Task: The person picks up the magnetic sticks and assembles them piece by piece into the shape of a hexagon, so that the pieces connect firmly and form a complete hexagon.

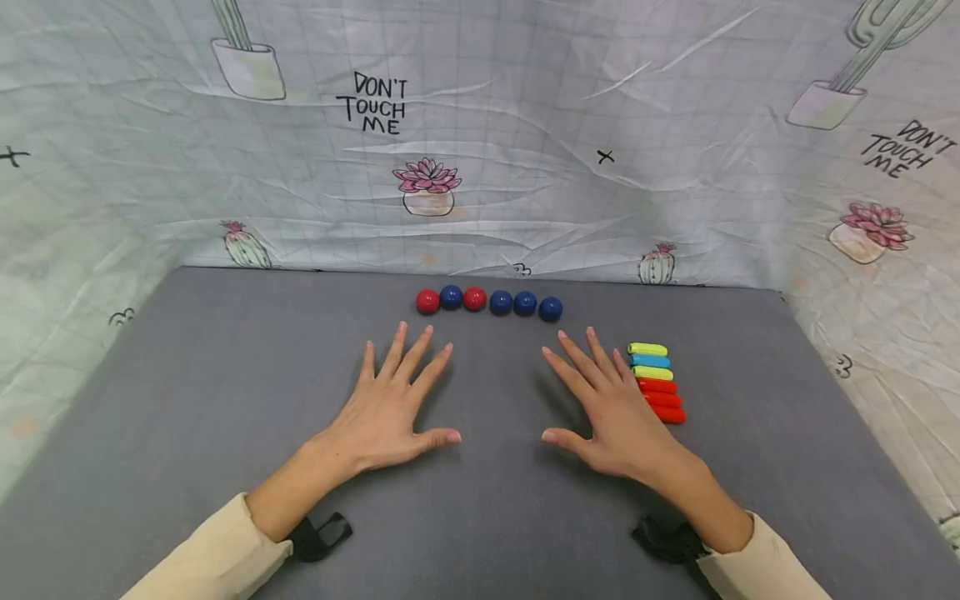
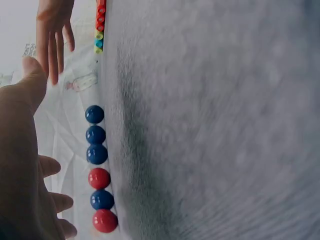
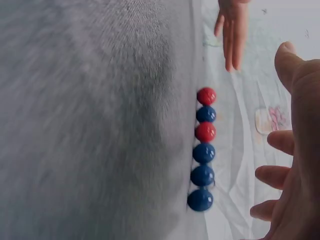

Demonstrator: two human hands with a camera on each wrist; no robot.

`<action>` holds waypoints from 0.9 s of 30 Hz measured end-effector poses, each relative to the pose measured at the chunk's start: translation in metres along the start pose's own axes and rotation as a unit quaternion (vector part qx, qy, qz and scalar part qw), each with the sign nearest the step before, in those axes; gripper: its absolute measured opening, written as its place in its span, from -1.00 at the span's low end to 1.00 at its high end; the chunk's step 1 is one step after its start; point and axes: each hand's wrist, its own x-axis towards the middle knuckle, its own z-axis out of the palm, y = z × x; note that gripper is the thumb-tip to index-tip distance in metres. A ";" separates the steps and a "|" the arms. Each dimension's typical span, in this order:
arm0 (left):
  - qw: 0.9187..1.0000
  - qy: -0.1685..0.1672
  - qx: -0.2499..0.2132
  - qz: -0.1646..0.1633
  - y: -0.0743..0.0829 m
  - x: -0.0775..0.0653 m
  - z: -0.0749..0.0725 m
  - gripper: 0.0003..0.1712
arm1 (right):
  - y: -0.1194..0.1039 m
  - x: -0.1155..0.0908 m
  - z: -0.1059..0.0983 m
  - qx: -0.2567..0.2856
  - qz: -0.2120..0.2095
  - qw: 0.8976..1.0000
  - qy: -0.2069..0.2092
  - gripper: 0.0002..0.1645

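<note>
We see a row of balls [image 1: 475, 298] on the gray desk [image 1: 487, 517], six in all: two red balls [image 1: 427, 302] and four blue balls [image 1: 525, 303]. The left hand [image 1: 386, 412] is over the desk on our side of the row, near its left end. The right hand [image 1: 617, 417] is on our side too, near the row's right end. On both hands the fingers are spread wide and have hold of nothing. The longest fingertips are near the balls, but we see a gap between them. To the right of the row, and nearer to us, we count six little sticks [image 1: 651, 374] lying side by side: two yellow, one blue and three red. Behind the row we see a white cloth [image 1: 525, 192] with plants and words on it.
</note>
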 end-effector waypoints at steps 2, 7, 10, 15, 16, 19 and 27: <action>1.000 0.009 -0.004 -0.010 -0.004 0.002 0.001 0.14 | 0.004 -0.006 -0.002 0.017 -0.006 1.000 0.019 0.07; 0.997 0.039 -0.035 -0.057 -0.016 0.010 -0.001 0.10 | 0.015 -0.020 -0.009 0.066 -0.020 0.995 0.068 0.00; 0.993 0.063 -0.065 -0.076 -0.022 0.016 -0.002 0.08 | 0.023 -0.028 -0.014 0.087 -0.017 0.992 0.095 -0.04; 0.983 0.114 -0.113 -0.090 -0.033 0.030 -0.004 0.00 | 0.040 -0.040 -0.024 0.128 -0.004 0.984 0.127 -0.10; 0.981 0.121 -0.124 -0.092 -0.036 0.033 -0.004 -0.01 | 0.043 -0.043 -0.026 0.132 0.002 0.982 0.133 -0.12; 0.973 0.130 -0.159 -0.104 -0.042 0.041 -0.003 -0.06 | 0.050 -0.054 -0.030 0.138 0.036 0.978 0.151 -0.15; 0.952 0.128 -0.247 -0.130 -0.055 0.064 0.005 -0.05 | 0.080 -0.089 -0.024 0.198 0.074 0.961 0.177 -0.40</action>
